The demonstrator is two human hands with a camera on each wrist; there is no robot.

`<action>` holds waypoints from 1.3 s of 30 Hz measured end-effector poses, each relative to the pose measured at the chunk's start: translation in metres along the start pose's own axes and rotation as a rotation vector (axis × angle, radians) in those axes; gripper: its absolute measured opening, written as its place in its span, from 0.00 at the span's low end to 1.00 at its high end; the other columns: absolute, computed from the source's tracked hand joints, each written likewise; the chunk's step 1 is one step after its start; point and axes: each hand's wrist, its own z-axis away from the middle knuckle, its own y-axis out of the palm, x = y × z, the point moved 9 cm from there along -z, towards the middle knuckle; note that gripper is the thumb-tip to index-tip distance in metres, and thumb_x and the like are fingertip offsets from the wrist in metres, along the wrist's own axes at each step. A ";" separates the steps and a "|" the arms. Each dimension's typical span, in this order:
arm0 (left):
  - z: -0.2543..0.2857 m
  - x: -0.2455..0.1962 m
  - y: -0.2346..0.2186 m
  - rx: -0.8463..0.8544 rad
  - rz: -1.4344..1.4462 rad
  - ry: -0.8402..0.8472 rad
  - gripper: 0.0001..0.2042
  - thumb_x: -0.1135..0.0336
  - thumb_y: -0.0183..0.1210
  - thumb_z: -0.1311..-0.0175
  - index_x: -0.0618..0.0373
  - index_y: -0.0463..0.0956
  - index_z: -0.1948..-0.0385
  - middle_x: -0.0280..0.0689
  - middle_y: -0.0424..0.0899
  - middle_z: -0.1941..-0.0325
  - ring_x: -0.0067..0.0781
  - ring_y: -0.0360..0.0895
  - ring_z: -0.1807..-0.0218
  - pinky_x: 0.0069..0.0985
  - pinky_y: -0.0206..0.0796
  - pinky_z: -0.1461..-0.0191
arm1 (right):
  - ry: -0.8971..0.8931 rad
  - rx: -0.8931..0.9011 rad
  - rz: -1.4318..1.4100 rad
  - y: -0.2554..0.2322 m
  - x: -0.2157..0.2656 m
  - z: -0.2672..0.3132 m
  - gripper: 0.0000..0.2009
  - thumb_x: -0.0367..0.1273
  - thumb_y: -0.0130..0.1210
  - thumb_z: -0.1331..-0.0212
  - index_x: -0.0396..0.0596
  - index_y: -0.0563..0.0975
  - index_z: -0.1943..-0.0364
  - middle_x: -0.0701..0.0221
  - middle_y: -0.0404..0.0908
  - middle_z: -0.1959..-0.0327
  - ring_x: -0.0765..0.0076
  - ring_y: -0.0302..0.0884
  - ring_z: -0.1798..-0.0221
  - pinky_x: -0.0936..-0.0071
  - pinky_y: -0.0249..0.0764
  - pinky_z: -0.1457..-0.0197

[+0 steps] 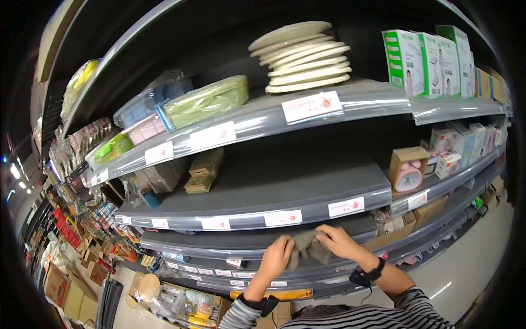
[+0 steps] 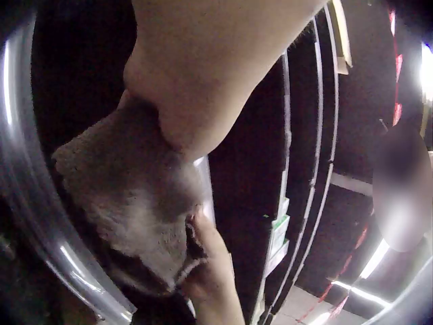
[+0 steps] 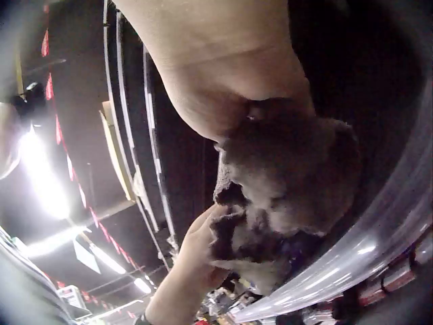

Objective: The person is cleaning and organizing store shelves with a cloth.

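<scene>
Between my two hands is a crumpled grey fuzzy cloth [image 1: 308,248], held in front of the lower shelves. My left hand [image 1: 275,257] pinches its left side, and my right hand [image 1: 337,242] grips the right side with curled fingers. From the left wrist the cloth [image 2: 135,183] hangs as a broad, thick flap with a ragged lower edge, the right hand [image 2: 213,261] at its far corner. In the right wrist view the cloth [image 3: 291,176] is bunched in dark folds, with the left hand [image 3: 196,247] at its lower left side.
A dark shelf [image 1: 285,183] with a clear price-strip edge lies just beyond my hands. Stacked cream plates [image 1: 307,60] stand on the shelf above, beside green-and-white boxes [image 1: 427,63]. A pink alarm clock [image 1: 408,175] sits at right. Packed cartons [image 1: 181,301] stand on the floor at lower left.
</scene>
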 end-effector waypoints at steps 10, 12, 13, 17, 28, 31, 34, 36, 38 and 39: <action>-0.016 -0.083 -0.136 0.107 -0.370 0.485 0.17 0.75 0.55 0.51 0.57 0.74 0.56 0.38 0.78 0.60 0.39 0.74 0.58 0.32 0.64 0.54 | -0.461 0.094 0.287 -0.033 0.148 -0.014 0.11 0.31 0.49 0.40 0.50 0.76 0.55 0.63 0.77 0.59 0.56 0.75 0.54 0.65 0.71 0.51; -0.038 -0.108 -0.170 -0.088 -0.535 0.573 0.16 0.77 0.50 0.50 0.56 0.75 0.58 0.38 0.79 0.59 0.38 0.74 0.58 0.34 0.61 0.54 | -0.671 -0.052 0.214 -0.044 0.179 -0.039 0.13 0.25 0.51 0.45 0.47 0.76 0.54 0.65 0.75 0.63 0.58 0.73 0.57 0.69 0.69 0.53; -0.052 -0.105 -0.180 -0.131 -0.537 0.584 0.15 0.77 0.51 0.51 0.56 0.75 0.58 0.37 0.79 0.56 0.40 0.74 0.55 0.35 0.61 0.51 | -0.694 -0.100 0.281 -0.046 0.189 -0.053 0.13 0.25 0.51 0.45 0.47 0.76 0.54 0.65 0.74 0.63 0.59 0.74 0.58 0.69 0.70 0.53; -0.099 -0.044 -0.189 -0.245 -0.261 0.370 0.18 0.81 0.52 0.50 0.58 0.75 0.55 0.45 0.76 0.47 0.49 0.69 0.42 0.35 0.59 0.38 | -0.505 -0.221 0.680 -0.033 0.163 -0.109 0.12 0.29 0.53 0.46 0.47 0.77 0.57 0.63 0.76 0.60 0.54 0.75 0.56 0.64 0.73 0.53; -0.092 0.024 -0.100 0.380 -0.405 0.085 0.22 0.53 0.40 0.32 0.52 0.67 0.41 0.50 0.60 0.33 0.65 0.51 0.32 0.47 0.45 0.31 | -0.348 0.337 0.974 0.041 0.101 -0.117 0.31 0.56 0.39 0.38 0.46 0.70 0.42 0.54 0.67 0.39 0.47 0.66 0.39 0.62 0.63 0.37; -0.097 0.002 -0.079 0.376 -0.456 0.096 0.23 0.51 0.39 0.32 0.52 0.67 0.41 0.49 0.60 0.33 0.67 0.51 0.33 0.54 0.43 0.32 | -0.453 0.143 1.003 0.025 0.098 -0.101 0.31 0.56 0.42 0.40 0.41 0.75 0.50 0.53 0.75 0.48 0.47 0.74 0.48 0.62 0.70 0.45; -0.106 -0.032 -0.044 0.414 -0.435 0.177 0.24 0.49 0.39 0.32 0.54 0.68 0.42 0.50 0.63 0.35 0.68 0.55 0.35 0.54 0.47 0.33 | -0.464 -0.109 0.977 -0.025 0.094 -0.070 0.25 0.53 0.49 0.43 0.42 0.80 0.65 0.59 0.80 0.64 0.54 0.78 0.59 0.64 0.74 0.57; -0.113 -0.063 -0.015 0.450 -0.420 0.238 0.25 0.49 0.39 0.32 0.55 0.68 0.42 0.51 0.63 0.35 0.68 0.56 0.35 0.54 0.47 0.33 | -0.443 -0.310 0.977 -0.067 0.088 -0.048 0.20 0.49 0.54 0.46 0.44 0.80 0.76 0.65 0.80 0.74 0.60 0.79 0.69 0.67 0.75 0.67; -0.121 -0.098 0.019 0.477 -0.412 0.345 0.25 0.49 0.39 0.32 0.55 0.66 0.41 0.52 0.64 0.36 0.68 0.57 0.36 0.52 0.50 0.34 | -0.437 -0.452 0.975 -0.109 0.081 -0.023 0.16 0.46 0.53 0.45 0.48 0.81 0.74 0.67 0.80 0.73 0.60 0.79 0.70 0.66 0.74 0.68; -0.124 -0.116 0.036 0.470 -0.412 0.402 0.25 0.49 0.39 0.32 0.55 0.65 0.40 0.53 0.65 0.37 0.68 0.58 0.37 0.50 0.51 0.34 | -0.371 -0.452 1.034 -0.125 0.071 -0.015 0.15 0.45 0.53 0.44 0.47 0.80 0.73 0.66 0.80 0.73 0.59 0.78 0.70 0.65 0.74 0.68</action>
